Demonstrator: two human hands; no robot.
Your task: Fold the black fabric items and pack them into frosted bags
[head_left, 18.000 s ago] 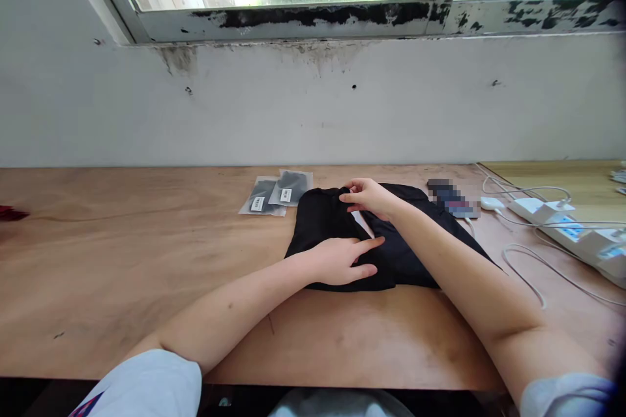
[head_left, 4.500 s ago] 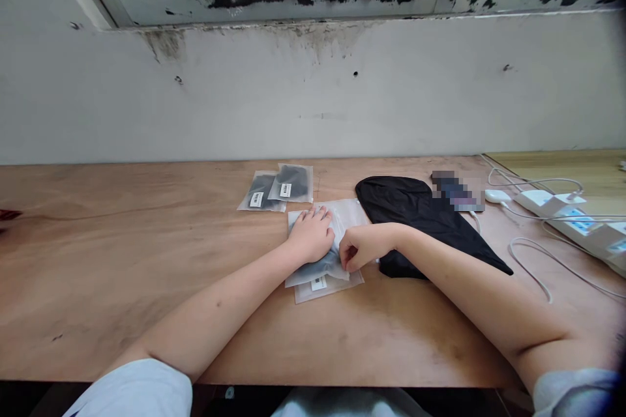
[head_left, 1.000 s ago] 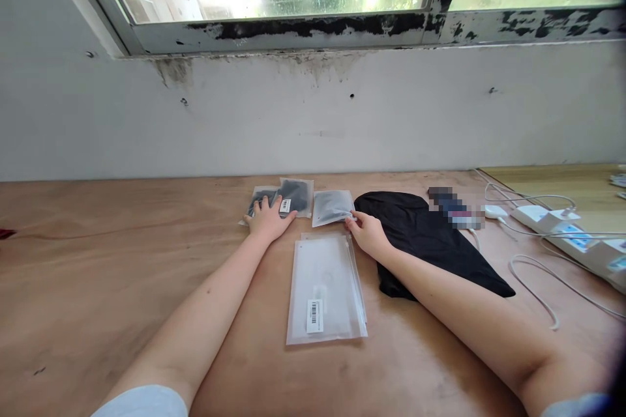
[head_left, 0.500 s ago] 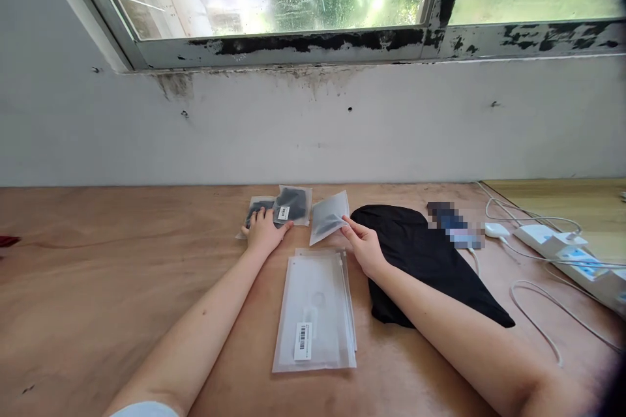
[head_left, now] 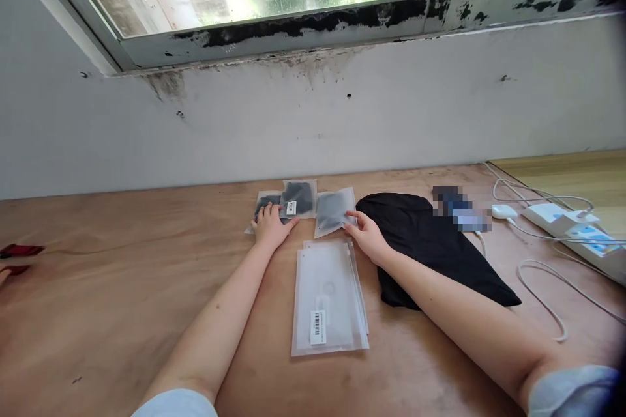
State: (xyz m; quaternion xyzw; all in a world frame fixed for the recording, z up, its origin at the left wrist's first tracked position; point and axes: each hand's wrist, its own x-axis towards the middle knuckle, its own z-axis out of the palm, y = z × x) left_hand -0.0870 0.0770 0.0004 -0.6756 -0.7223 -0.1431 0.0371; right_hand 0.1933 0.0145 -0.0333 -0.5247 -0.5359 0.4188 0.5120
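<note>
Two small frosted bags with dark contents lie near the wall, the left bag (head_left: pixel 268 201) partly under the labelled bag (head_left: pixel 300 197). My left hand (head_left: pixel 274 227) rests with spread fingers on the left one and touches the lower edge of the other. To their right, a third small frosted bag (head_left: pixel 333 212) lies almost flat, its right edge between the thumb and fingers of my right hand (head_left: pixel 368 234). Below them is a stack of larger clear bags (head_left: pixel 327 287) with a barcode label. A black cloth item (head_left: pixel 430 241) lies beside my right hand.
A blurred phone-like object (head_left: pixel 457 208) with a cable is at the back right, near a white power strip (head_left: pixel 577 228) and loose cables. Red items (head_left: pixel 22 251) sit at the far left edge, with part of another person's hand (head_left: pixel 4 275) beside them.
The third small bag has come down flatter on the table in my right hand. The view has tilted and shifted, and more of the red items shows at the left, with a fingertip.
</note>
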